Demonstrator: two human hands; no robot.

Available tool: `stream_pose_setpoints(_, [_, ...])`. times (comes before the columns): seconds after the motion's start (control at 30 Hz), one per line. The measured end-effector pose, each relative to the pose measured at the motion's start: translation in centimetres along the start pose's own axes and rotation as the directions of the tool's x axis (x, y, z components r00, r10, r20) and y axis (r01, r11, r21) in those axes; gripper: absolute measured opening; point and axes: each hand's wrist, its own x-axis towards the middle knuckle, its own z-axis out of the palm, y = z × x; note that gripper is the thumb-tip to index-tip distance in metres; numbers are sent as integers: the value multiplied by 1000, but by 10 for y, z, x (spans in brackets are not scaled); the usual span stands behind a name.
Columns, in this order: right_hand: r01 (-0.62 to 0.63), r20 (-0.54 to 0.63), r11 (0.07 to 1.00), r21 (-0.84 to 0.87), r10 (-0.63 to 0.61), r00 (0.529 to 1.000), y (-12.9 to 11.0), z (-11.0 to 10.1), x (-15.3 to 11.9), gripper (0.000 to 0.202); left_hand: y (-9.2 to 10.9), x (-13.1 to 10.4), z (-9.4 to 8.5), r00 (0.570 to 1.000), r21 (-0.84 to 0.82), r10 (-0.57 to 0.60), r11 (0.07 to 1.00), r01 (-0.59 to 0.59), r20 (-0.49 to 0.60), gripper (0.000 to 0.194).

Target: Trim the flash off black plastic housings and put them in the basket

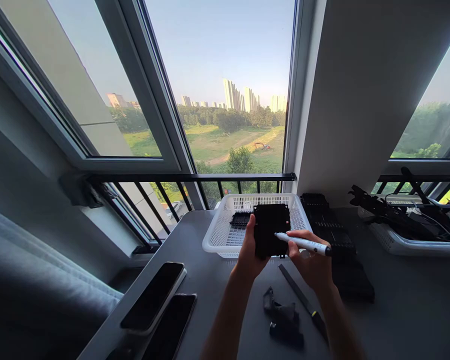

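My left hand grips a flat black rectangular plastic part by its left side and lower edge, holding it up above the table. Between the fingers of my right hand is a white marker pen with a dark rear end. Its tip is at the face of the black part; whether it touches I cannot tell. Behind the part stands a white perforated plastic basket, with another black ribbed part inside. Below my hands lie a long flat file-like tool and a crumpled dark object.
Two phones lie at the table's left side. Stacked black plastic parts sit right of the basket. A second white basket at the far right holds black parts and cables. A black railing and windows are behind the grey table.
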Motion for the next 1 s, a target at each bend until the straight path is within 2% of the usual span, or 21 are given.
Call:
stream_pose_setpoints(0.1, [115,-17,990,-80,-116,993,2,1,1,14,0,-1,0,1000,0,-9,1000,9,1,61])
stream_pose_setpoints(0.23, [171,-30,980,-104,-175,984,3,2,1,16,-1,0,0,1000,9,-16,1000,16,-2,62])
stream_pose_setpoints(0.37, [168,-16,981,-100,-170,985,2,2,1,16,-2,2,-2,999,9,-38,999,38,24,64])
stream_pose_setpoints(0.53, [173,-9,983,-68,-174,985,3,3,2,17,-2,2,-4,998,36,-41,998,42,-47,64])
stream_pose_setpoints(0.7, [150,-112,988,30,-146,983,4,0,1,20,-1,-2,3,994,31,-51,998,54,-101,60])
stream_pose_setpoints(0.8, [165,-165,986,33,-158,974,2,-2,1,25,-2,-4,6,995,31,-58,998,61,-87,57])
stream_pose_setpoints(1.0, [184,-162,982,30,-177,971,3,-2,3,35,-9,-3,4,997,60,-76,995,76,-4,55])
